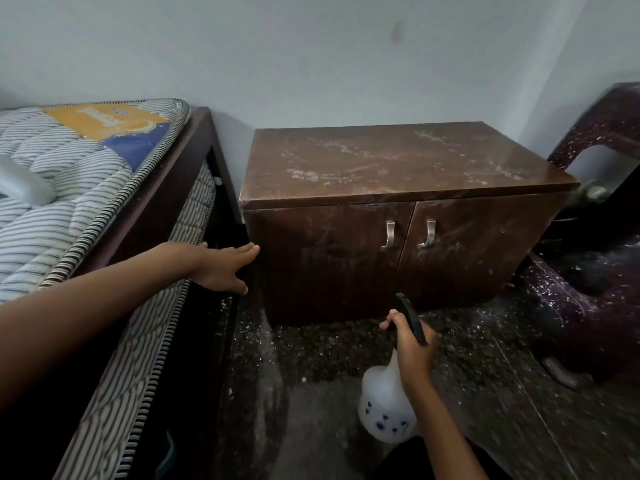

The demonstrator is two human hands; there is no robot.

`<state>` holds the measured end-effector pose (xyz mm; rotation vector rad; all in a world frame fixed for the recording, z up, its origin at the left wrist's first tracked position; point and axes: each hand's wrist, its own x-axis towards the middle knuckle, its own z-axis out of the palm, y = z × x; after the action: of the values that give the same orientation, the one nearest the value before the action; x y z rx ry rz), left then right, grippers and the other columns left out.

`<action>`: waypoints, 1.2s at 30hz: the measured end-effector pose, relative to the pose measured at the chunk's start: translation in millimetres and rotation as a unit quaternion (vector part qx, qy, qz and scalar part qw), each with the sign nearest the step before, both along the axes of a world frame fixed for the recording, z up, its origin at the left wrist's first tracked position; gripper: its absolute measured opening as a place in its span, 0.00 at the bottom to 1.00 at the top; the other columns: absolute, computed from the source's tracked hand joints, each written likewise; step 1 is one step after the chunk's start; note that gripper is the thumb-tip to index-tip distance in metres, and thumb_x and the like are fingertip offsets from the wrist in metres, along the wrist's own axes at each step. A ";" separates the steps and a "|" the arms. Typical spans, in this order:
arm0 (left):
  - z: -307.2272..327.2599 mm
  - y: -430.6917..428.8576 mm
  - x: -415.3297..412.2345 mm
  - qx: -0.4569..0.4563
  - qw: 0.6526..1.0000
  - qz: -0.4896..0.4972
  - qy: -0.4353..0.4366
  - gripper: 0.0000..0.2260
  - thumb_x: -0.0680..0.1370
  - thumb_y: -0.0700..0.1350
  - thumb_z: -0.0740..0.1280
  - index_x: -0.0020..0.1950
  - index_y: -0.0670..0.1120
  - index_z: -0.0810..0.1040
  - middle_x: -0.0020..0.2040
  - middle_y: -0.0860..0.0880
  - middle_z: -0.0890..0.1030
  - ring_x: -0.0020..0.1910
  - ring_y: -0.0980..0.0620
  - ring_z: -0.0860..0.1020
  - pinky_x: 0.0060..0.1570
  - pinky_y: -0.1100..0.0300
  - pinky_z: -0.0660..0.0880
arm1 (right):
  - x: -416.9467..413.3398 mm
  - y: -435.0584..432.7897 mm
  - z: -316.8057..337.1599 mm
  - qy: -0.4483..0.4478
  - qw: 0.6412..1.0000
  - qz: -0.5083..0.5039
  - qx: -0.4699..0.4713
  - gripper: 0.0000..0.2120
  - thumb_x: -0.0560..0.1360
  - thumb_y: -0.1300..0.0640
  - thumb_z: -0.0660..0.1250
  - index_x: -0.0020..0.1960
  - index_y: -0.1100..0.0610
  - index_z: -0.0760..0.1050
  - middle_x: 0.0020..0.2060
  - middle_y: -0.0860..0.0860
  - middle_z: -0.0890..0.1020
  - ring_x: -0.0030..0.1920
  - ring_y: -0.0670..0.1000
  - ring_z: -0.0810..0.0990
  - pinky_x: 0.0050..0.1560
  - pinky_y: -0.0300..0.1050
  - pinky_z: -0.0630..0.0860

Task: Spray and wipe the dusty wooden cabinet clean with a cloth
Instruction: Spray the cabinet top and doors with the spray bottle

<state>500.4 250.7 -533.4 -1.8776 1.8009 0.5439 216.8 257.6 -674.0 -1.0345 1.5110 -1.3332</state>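
A low dark wooden cabinet (398,161) stands against the wall, with two doors and metal handles. Pale dust patches and streaks cover its top and door fronts. My right hand (412,344) holds a white translucent spray bottle (386,407) with a black trigger head, in front of the cabinet doors near the floor, nozzle pointing at the doors. My left hand (225,268) is empty, fingers spread, resting at the bed frame's corner just left of the cabinet's left side. No cloth is in view.
A bed with a striped mattress (86,188) and dark frame (166,188) fills the left. A dark purple plastic chair (595,299), speckled white, stands at the right. The dark floor (346,348) is dusty.
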 end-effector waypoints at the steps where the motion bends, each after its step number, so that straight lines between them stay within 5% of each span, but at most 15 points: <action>1: -1.3 0.4 -0.1 0.024 0.999 0.011 0.021 0.36 0.80 0.51 0.60 0.77 0.49 0.38 0.78 0.51 0.41 0.77 0.49 0.47 0.74 0.49 0.47 | 0.5 0.8 0.1 0.008 1.000 0.006 -0.001 0.15 0.75 0.60 0.67 0.30 0.57 0.78 0.32 0.57 0.81 0.35 0.51 0.77 0.39 0.44 0.71; 9: -14.1 6.4 -7.9 0.081 0.996 0.017 0.026 0.34 0.80 0.50 0.61 0.77 0.51 0.41 0.78 0.49 0.45 0.77 0.47 0.49 0.75 0.52 0.51 | 6.4 10.2 -8.3 0.027 0.990 0.137 0.021 0.12 0.75 0.60 0.67 0.35 0.64 0.80 0.33 0.64 0.82 0.36 0.61 0.79 0.39 0.44 0.71; 12: -20.5 9.1 -15.8 0.079 0.997 -0.009 0.018 0.35 0.80 0.50 0.61 0.77 0.52 0.39 0.78 0.50 0.42 0.77 0.48 0.47 0.75 0.51 0.51 | 7.7 16.2 -12.9 0.087 0.982 0.166 0.017 0.13 0.75 0.59 0.67 0.34 0.63 0.80 0.29 0.60 0.80 0.29 0.54 0.75 0.33 0.44 0.68; 16: -23.7 12.2 -27.2 0.063 0.997 -0.041 0.024 0.35 0.80 0.49 0.60 0.77 0.51 0.38 0.78 0.49 0.42 0.77 0.48 0.49 0.75 0.55 0.53 | -3.1 11.5 -17.2 0.130 0.987 0.092 0.017 0.15 0.74 0.56 0.68 0.29 0.60 0.78 0.26 0.54 0.80 0.29 0.52 0.77 0.33 0.45 0.71; 24: -22.7 2.9 -58.9 0.012 0.993 -0.121 0.004 0.32 0.81 0.50 0.59 0.77 0.52 0.42 0.78 0.50 0.43 0.77 0.49 0.46 0.75 0.52 0.50 | -18.3 2.2 -22.6 0.116 0.993 -0.007 0.024 0.14 0.76 0.57 0.67 0.34 0.63 0.78 0.31 0.60 0.81 0.34 0.60 0.79 0.37 0.51 0.74; 29: -41.5 -21.7 -99.6 -0.001 0.986 -0.167 0.027 0.30 0.81 0.50 0.59 0.78 0.54 0.46 0.79 0.50 0.48 0.77 0.48 0.49 0.74 0.51 0.53 | -35.5 -8.7 -19.6 0.051 0.989 -0.116 0.076 0.15 0.74 0.54 0.67 0.32 0.60 0.80 0.28 0.52 0.81 0.30 0.50 0.77 0.32 0.42 0.67; 36: -80.2 -48.5 -179.0 -0.006 0.972 -0.167 0.166 0.29 0.80 0.48 0.61 0.78 0.49 0.51 0.77 0.47 0.56 0.76 0.48 0.56 0.74 0.56 0.54 | -74.7 -57.9 -2.5 0.009 0.990 -0.070 0.122 0.12 0.72 0.53 0.67 0.36 0.61 0.80 0.29 0.55 0.82 0.36 0.57 0.81 0.41 0.48 0.76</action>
<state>321.4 202.1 -613.7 -1.5066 2.2795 0.7553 142.1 199.7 -676.5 -0.7991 1.7380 -1.1978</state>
